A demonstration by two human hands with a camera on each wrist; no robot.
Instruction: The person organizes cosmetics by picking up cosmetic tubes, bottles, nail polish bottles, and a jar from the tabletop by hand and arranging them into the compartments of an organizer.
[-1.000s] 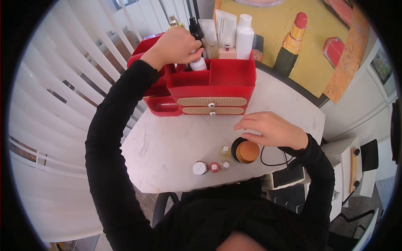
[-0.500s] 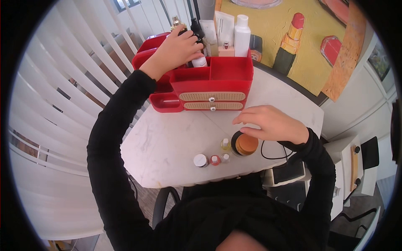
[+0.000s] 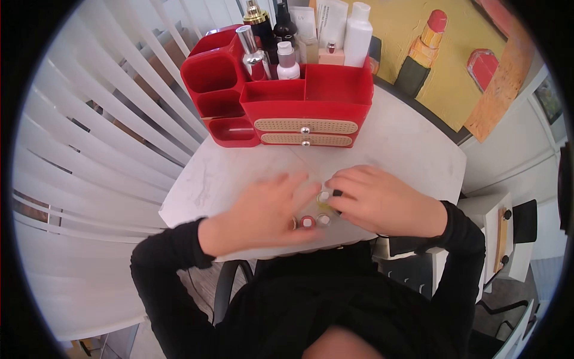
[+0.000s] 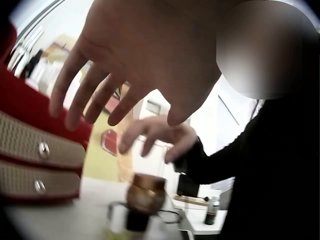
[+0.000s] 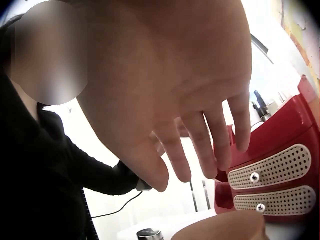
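My left hand [image 3: 260, 212], blurred and with fingers spread, hangs over the small bottles near the desk's front edge, holding nothing. Under and beside its fingers stand a red nail polish bottle [image 3: 307, 222], a clear one [image 3: 323, 220] and a yellowish one [image 3: 323, 197]. A white-lidded jar is mostly hidden beneath this hand. My right hand [image 3: 388, 206] hovers over an amber jar [image 4: 146, 194], its fingers loosely bent and apart from it in the left wrist view. In the head view that hand covers the jar. Below the jar shows a black piece [image 4: 136, 221].
A red cosmetics organizer [image 3: 306, 112] with two rattan-front drawers stands at the back of the desk [image 3: 197, 194]. It holds a silver-capped bottle [image 3: 254, 54], a white pump bottle [image 3: 287, 61] and several taller bottles and tubes. White vertical blinds [image 3: 78, 143] hang at left; a lipstick painting [image 3: 427, 42] stands behind.
My left hand has left the organizer and come down to the small bottles at the front, uncovering the silver-capped and white pump bottles. The right hand has shifted slightly down over the amber jar.
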